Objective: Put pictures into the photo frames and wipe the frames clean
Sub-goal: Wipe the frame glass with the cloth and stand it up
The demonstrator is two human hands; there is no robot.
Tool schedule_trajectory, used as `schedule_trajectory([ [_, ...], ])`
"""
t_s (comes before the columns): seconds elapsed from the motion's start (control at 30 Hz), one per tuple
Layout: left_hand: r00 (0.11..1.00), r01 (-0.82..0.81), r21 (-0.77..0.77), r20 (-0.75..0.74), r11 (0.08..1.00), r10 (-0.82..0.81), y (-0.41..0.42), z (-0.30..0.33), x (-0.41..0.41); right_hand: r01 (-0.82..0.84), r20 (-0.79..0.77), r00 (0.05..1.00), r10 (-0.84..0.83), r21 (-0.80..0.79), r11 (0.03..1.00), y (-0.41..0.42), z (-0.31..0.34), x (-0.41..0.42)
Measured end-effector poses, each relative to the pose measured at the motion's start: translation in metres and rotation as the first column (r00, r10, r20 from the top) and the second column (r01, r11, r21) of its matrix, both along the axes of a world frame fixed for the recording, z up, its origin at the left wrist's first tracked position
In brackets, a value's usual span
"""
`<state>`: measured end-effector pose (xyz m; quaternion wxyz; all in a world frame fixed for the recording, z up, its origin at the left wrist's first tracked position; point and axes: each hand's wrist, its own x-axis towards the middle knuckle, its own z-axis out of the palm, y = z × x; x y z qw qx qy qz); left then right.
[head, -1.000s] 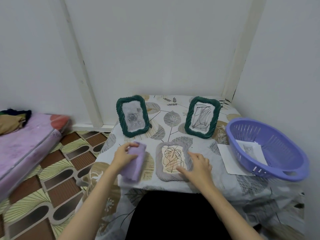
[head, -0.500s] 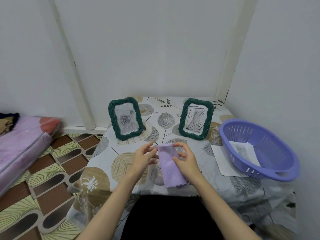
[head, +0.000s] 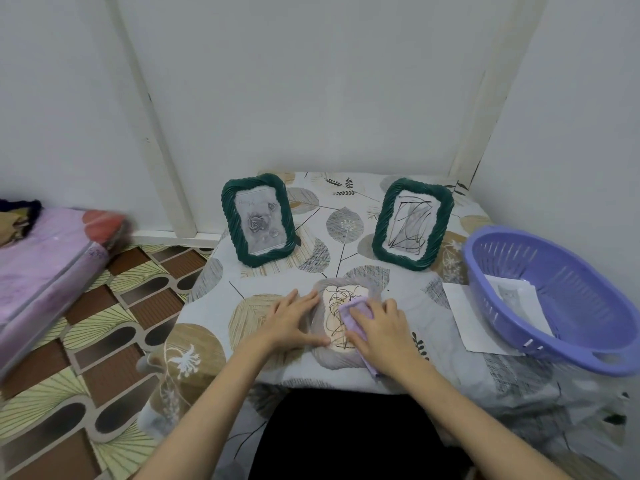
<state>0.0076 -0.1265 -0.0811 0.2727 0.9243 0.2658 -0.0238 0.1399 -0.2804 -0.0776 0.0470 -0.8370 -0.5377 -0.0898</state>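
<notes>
Nearest you, at the bottom centre of the frame, your left hand (head: 294,322) lies flat with straight fingers against the left side of the grey frame (head: 341,323), thumb along its lower left corner. Your right hand (head: 379,327) presses the purple cloth (head: 356,318) onto the frame's glass; the hand hides most of the cloth and the frame's right border, so only a corner and a trailing edge of cloth show. The grey frame lies flat near the desk's (head: 263,289) front edge, its long axis running away from you, with the line drawing partly covered. To its left there is bare patterned cover up to the desk's left edge. At right, the purple basket (head: 554,299) sits just beside a white sheet (head: 464,317); the paper inside it is too faint to read. Farther back, two green frames (head: 258,220) (head: 412,225) stand upright, tilted back, well apart, facing you.
</notes>
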Motion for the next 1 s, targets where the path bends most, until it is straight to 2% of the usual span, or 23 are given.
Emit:
schedule_trajectory([
  [0.1,0.999,0.032,-0.022,0.017,0.999,-0.032,0.004,-0.003,-0.004,-0.054,0.068,0.996,0.055,-0.014,0.998,0.002,-0.005,0.002],
  [0.23,0.998,0.061,-0.016,-0.002,0.998,-0.061,0.008,-0.005,-0.003,0.027,0.05,0.998,-0.027,-0.015,1.0,0.031,0.0,0.003],
  [0.27,0.998,0.063,-0.007,-0.01,0.998,-0.063,0.008,-0.004,-0.001,0.025,0.002,1.0,-0.025,-0.02,0.999,0.04,0.003,0.002],
  [0.33,0.998,0.059,0.012,-0.014,0.998,-0.059,0.007,-0.003,0.001,-0.045,-0.103,0.993,0.049,0.041,0.998,0.051,0.0,0.0],
  [0.4,0.998,0.057,0.025,-0.011,0.998,-0.057,0.008,-0.003,0.001,-0.12,-0.137,0.982,0.131,0.085,0.989,0.048,-0.01,-0.001],
  [0.5,0.998,0.059,0.015,0.001,0.998,-0.059,0.008,-0.001,0.0,-0.239,-0.046,0.969,0.245,0.105,0.965,0.023,-0.018,0.004],
  [0.57,0.998,0.057,0.003,0.006,0.998,-0.057,0.008,0.001,0.0,-0.197,-0.011,0.98,0.199,0.106,0.975,0.013,-0.017,0.009],
  [0.7,0.998,0.061,-0.026,0.015,0.998,-0.061,0.009,0.0,0.0,0.007,-0.022,1.0,-0.006,0.081,0.997,0.037,-0.007,0.008],
  [0.8,0.998,0.045,-0.047,0.036,0.998,-0.043,0.007,0.0,-0.001,-0.018,-0.144,0.989,0.023,0.038,0.999,0.058,-0.003,0.002],
  [0.9,0.998,0.035,-0.048,0.054,0.998,-0.032,0.007,0.0,-0.001,-0.099,-0.119,0.987,0.111,0.102,0.99,0.053,-0.018,-0.001],
  [1.0,0.998,0.045,-0.062,0.045,0.997,-0.042,0.009,-0.003,-0.002,-0.033,-0.037,0.999,0.037,0.092,0.995,0.035,-0.017,0.005],
])
